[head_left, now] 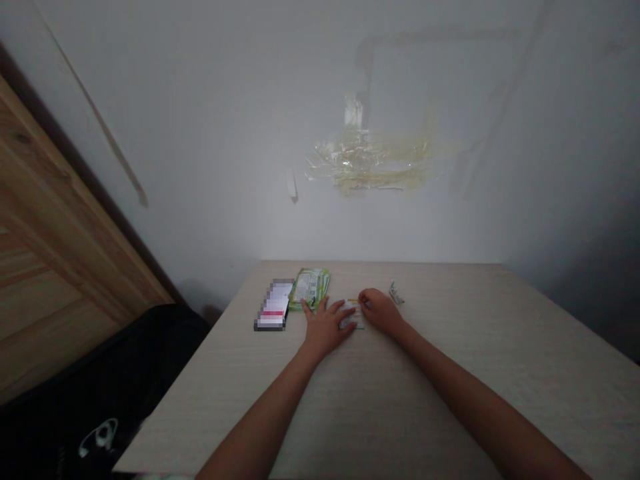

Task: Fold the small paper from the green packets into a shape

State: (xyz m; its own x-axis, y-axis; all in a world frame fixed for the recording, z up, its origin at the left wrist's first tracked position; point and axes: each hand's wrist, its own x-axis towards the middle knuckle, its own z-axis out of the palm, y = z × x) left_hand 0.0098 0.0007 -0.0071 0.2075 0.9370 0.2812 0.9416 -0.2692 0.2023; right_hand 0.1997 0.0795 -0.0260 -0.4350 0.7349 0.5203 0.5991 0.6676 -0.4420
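Observation:
Both my hands rest on a light wooden table (450, 360) near its far edge. My left hand (326, 325) lies flat with fingers spread, pressing on a small white packet (351, 316). My right hand (380, 309) has its fingers curled in a pinch at the packet's far right corner. A green and white sachet (311, 287) lies just left of my left hand. A pixelated flat rectangular item (275, 305) lies further left. A small torn scrap of wrapper (396, 292) sits right of my right hand.
A white wall (320, 133) with a patch of old tape residue (373, 160) stands right behind the table. A wooden door (55, 267) is at the left. A black bag (90, 393) sits beside the table's left edge.

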